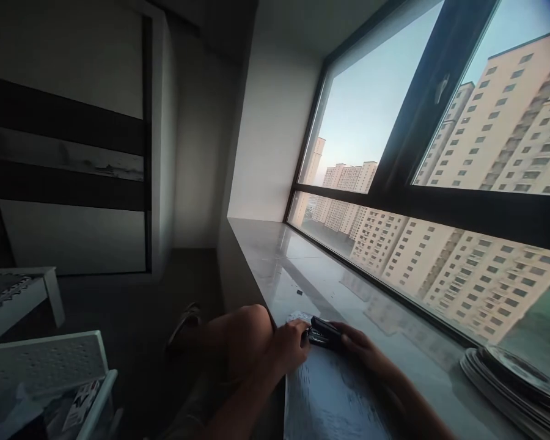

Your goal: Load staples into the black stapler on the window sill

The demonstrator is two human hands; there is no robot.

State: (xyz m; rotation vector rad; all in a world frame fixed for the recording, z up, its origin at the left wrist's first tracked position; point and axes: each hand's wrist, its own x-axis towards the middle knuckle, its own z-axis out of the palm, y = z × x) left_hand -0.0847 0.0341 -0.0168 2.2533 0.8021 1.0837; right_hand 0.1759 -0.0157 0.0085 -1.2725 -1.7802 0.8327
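One head-worn camera: looking forward and downward along the windowsill (339,299) (window (396,183) at right), near stretch close, end wall (275,122) farther off.

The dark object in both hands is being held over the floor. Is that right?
Not quite: the head view shows the left hand and right hand holding the dark object over the windowsill, not the floor.

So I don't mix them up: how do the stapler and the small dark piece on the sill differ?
The stapler is long and much larger; the dark piece is tiny. The stapler is held between the left hand and right hand; the dark piece lies untouched on the sill. Both look dark.
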